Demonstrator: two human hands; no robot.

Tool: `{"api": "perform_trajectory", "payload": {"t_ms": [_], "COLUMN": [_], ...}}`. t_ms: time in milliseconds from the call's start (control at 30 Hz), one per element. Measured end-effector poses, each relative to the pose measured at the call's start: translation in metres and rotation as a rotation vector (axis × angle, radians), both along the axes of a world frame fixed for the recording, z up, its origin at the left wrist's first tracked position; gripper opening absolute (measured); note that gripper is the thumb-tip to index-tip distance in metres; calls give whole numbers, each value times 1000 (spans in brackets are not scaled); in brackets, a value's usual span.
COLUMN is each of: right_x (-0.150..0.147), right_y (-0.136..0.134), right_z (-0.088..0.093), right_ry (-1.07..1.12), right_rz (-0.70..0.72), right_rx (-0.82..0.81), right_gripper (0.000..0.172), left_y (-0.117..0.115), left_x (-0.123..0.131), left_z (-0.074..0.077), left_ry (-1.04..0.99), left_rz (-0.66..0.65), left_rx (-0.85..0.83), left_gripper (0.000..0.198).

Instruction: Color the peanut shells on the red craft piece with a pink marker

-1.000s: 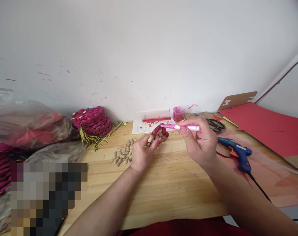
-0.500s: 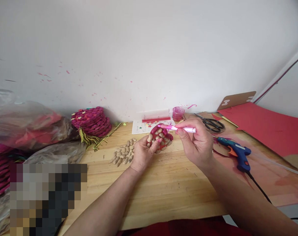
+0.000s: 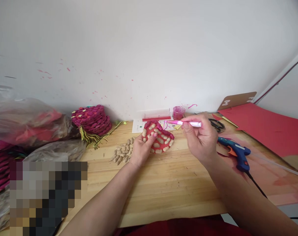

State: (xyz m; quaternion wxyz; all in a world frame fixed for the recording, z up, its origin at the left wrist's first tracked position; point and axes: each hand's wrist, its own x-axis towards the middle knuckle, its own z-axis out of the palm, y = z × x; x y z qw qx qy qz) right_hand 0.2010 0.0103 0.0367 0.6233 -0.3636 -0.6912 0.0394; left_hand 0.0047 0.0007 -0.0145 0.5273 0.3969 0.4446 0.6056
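- left hand (image 3: 141, 149): we log it gripping a red heart (image 3: 161, 140) studded with peanut shells, over the middle of the worktop (image 3: 163, 186), its face turned up.
- right hand (image 3: 199, 139): pinched on a pink brush (image 3: 188, 123), tip just beside the heart's upper edge.
- loose peanuts (image 3: 123, 153): on the worktop, just left of the left hand.
- glue gun (image 3: 236, 153), scissors (image 3: 216, 125): we list both right of the right hand.

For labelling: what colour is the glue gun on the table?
The glue gun is blue with an orange trigger; head view.
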Motion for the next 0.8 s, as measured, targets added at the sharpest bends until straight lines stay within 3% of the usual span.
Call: {"api": "perform_trajectory", "payload": {"t_ms": [233,367,467,567,667,800], "right_x": [14,22,32,41,41,32], "right_y": [25,33,45,69,102,144], "right_z": [-2,-3,5,26,49,52], "right_ry": [200,224,199,39,-218,-489], "right_rz": [-37,-92,-225,-431,-530,-582], "right_rx": [-107,-122,-183,-262,-455,-693], "right_gripper": [24,28,28,21,19,18], "left_y": [4,4,3,2,2,2], "left_x": [-2,-1,0,2,2,3], "left_z": [3,6,6,6,3,1], "left_ry": [-286,-318,-306,-306,-311,-326], "left_rz": [-32,-44,-30,-33,-52,-56], "left_rx": [-188,-221,-217,-197,-189,-192], "left_gripper": [53,50,50,52,54,52]}}
